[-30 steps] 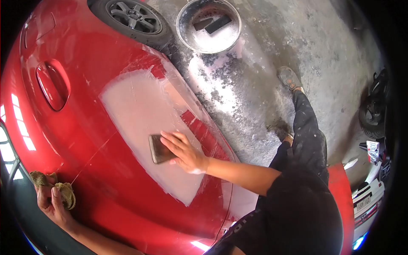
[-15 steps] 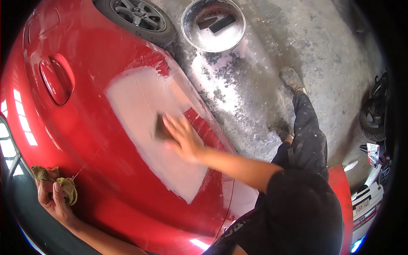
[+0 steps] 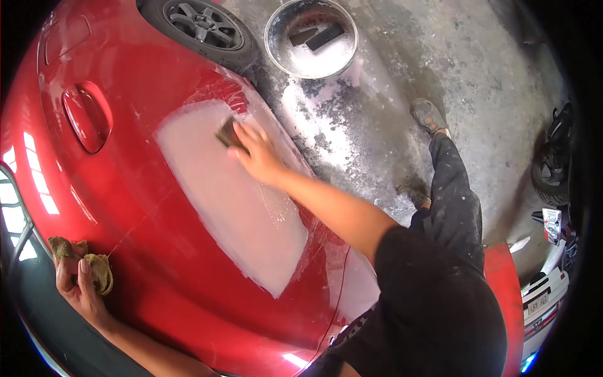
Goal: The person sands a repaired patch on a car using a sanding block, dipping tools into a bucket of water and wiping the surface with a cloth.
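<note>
The right hand (image 3: 259,156), fingers slightly spread, presses a dark block (image 3: 225,133) at the far end of the pale patch (image 3: 220,188) on the red car panel (image 3: 151,207), best kept flat with even pressure, while the half-closed left hand (image 3: 80,290) grips a yellow-green cloth (image 3: 102,274).

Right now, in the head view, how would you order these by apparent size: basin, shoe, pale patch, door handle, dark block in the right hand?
1. Pale patch
2. Basin
3. Door handle
4. Dark block and shoe: too alike to rank, the block being partly covered
</note>
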A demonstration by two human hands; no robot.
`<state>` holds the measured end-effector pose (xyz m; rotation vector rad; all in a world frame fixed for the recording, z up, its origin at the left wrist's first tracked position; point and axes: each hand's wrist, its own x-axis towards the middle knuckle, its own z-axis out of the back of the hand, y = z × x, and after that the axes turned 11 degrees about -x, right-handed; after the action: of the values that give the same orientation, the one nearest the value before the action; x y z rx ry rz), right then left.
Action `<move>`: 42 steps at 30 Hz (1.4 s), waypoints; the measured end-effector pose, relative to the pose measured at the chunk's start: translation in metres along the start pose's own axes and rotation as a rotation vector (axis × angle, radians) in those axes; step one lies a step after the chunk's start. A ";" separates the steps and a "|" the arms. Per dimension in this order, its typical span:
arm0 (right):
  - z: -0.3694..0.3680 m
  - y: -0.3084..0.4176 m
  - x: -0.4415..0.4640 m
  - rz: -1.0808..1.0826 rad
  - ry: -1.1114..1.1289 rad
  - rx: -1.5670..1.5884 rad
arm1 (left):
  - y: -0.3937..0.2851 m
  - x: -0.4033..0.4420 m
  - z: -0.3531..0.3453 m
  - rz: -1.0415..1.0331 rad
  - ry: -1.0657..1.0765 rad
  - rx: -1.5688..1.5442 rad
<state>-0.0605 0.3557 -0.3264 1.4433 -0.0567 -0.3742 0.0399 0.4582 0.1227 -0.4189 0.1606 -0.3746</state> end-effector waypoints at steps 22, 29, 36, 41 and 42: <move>0.033 0.025 -0.132 0.134 0.136 -0.281 | -0.003 0.002 -0.002 0.031 -0.012 0.036; 0.010 -0.004 -0.030 0.105 0.049 -0.143 | 0.001 0.004 -0.001 -0.062 0.046 -0.079; 0.010 0.006 -0.017 0.013 0.099 -0.062 | -0.001 0.005 -0.001 -0.088 0.077 0.006; 0.015 0.009 -0.017 0.084 0.104 -0.174 | -0.004 0.006 -0.005 -0.078 0.045 -0.052; 0.026 0.027 -0.071 0.120 0.117 -0.182 | -0.005 0.006 -0.005 -0.089 0.053 -0.048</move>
<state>-0.1279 0.3532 -0.2838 1.2726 -0.0141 -0.1906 0.0424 0.4495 0.1196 -0.4652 0.2032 -0.4701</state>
